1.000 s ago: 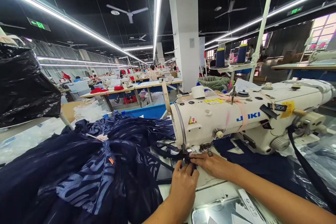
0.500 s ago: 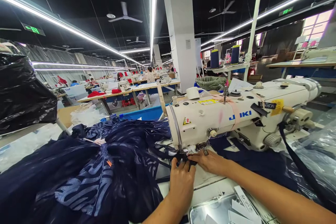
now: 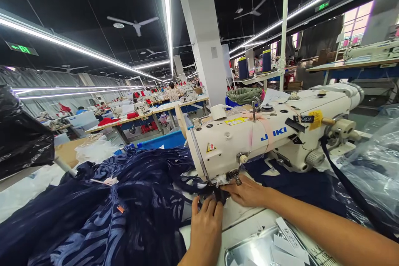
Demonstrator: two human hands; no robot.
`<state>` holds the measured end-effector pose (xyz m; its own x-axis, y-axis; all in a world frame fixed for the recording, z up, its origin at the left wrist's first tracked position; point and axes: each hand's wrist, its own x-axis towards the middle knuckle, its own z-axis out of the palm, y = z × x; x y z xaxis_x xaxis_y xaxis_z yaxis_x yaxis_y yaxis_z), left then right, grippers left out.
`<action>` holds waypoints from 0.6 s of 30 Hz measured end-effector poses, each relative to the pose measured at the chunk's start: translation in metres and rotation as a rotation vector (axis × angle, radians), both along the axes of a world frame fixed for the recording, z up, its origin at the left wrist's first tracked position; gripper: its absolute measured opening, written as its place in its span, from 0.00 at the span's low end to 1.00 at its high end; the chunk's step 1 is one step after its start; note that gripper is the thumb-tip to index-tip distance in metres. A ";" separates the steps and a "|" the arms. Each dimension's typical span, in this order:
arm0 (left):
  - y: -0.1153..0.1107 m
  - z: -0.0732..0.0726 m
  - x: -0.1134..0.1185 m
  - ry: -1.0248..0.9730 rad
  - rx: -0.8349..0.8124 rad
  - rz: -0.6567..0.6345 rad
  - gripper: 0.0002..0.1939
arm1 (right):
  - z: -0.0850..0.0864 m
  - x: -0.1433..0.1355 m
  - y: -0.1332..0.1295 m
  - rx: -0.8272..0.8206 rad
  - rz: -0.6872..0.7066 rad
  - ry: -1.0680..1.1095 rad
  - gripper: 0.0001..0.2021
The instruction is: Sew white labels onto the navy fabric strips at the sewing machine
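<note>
A white sewing machine stands before me, with dark navy fabric under its needle end. My left hand is at the front of the needle area, its fingers bent and closed on this fabric; its fingertips are partly lost against the dark cloth. Just right of the needle, my right hand has its fingers together on the same piece, close under a coiled spring on the machine. The needle itself is hard to make out. Leftward spreads a large heap of sheer navy cloth with pale blue wavy patterns.
A metal tray with white labels lies at the front. Clear plastic bulges at right. A black plastic bag hangs at left. Thread cones stand on a rack behind. Other people sit at machines farther off.
The view has turned slightly right, shifting most things leftward. My left hand has drawn slightly back from the needle, with its fingers straighter. My right hand stays beside the needle.
</note>
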<state>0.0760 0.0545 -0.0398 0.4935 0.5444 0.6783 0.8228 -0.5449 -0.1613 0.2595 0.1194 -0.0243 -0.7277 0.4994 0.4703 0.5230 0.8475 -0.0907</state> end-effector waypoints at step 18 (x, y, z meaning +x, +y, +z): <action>0.023 0.022 -0.014 0.099 -0.092 -0.099 0.07 | -0.006 -0.005 -0.019 -0.147 -0.019 0.010 0.13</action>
